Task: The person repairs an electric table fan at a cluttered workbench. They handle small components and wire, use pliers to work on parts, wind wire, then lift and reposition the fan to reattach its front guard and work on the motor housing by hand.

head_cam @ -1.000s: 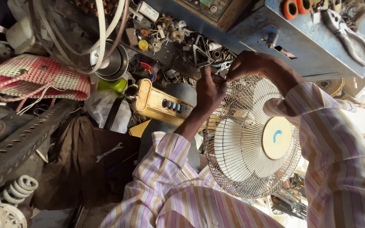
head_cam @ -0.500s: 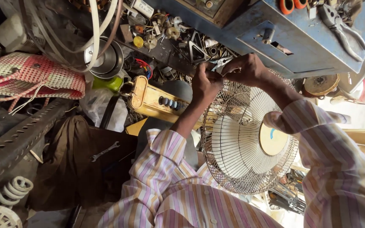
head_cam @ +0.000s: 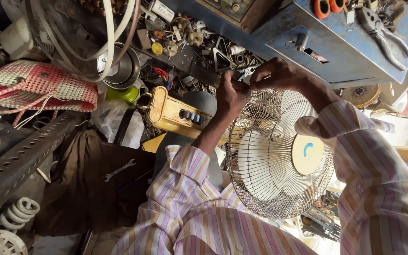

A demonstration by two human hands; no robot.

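A table fan lies on its side, its wire grille [head_cam: 270, 165] facing me with a cream hub cap [head_cam: 308, 154] and a yellow base with buttons [head_cam: 175, 115]. Both my hands, in striped sleeves, meet at the grille's top rim. My left hand [head_cam: 230, 97] is closed around the rim wires. My right hand [head_cam: 277, 75] pinches the rim just beside it. A small metal piece [head_cam: 246, 72] shows between the two hands; I cannot tell what it is.
A blue metal cabinet [head_cam: 308, 42] with pliers [head_cam: 383, 33] on it stands behind the fan. Loose parts and wires [head_cam: 199, 42] crowd the middle. A pink woven basket [head_cam: 34, 85], a perforated steel angle bar [head_cam: 20, 160] and a spanner [head_cam: 119, 170] lie left.
Both hands stay at the grille's top rim, with only small finger shifts. The view has drifted slightly.
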